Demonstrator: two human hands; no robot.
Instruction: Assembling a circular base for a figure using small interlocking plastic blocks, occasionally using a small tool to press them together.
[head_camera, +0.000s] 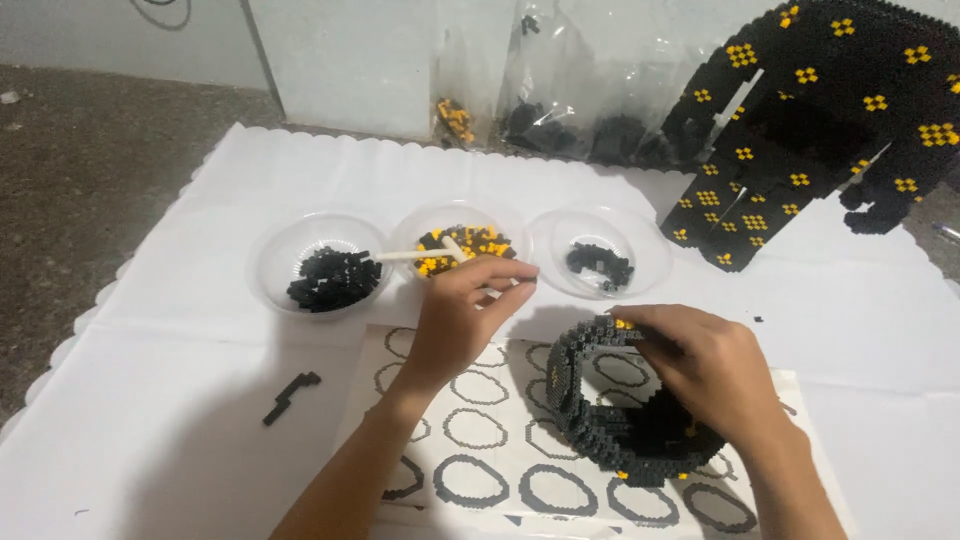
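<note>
- Black, ring-shaped wall of tiny plastic bricks (600, 410) with a few yellow studs sits under my right hand (715, 375); the fingers are curled down over its upper rim and pressed together at the top edge, where a yellow stud shows. I cannot tell whether a loose brick is pinched there.
- That ring stands on its side on a white instruction sheet printed with grey ring outlines (480, 430), right of the sheet's middle.
- My left hand (465, 315) reaches forward, thumb and forefinger closed on the near end of a slim cream plastic tool (420, 254).
- The tool lies across the rim of the middle clear plastic bowl holding mixed yellow and black bricks (462, 248).
- Left of it is a clear bowl with black bricks only (320, 265); right of it a third clear bowl with a small heap of black bricks (600, 252). The three stand in a row, just beside each other.
- A short black brick strip (291, 396) lies alone to the left of the sheet, well apart from both hands.
- Everything rests on a white scallop-edged cloth (200, 300) spread over the floor (90, 180), which looks dark and rough.
- At the far right a large black brick model dotted with yellow square patterns (810, 130) arches up, near the third bowl.
- Behind the bowls, clear plastic bags with more bricks (560, 90) lean against a pale wall.
</note>
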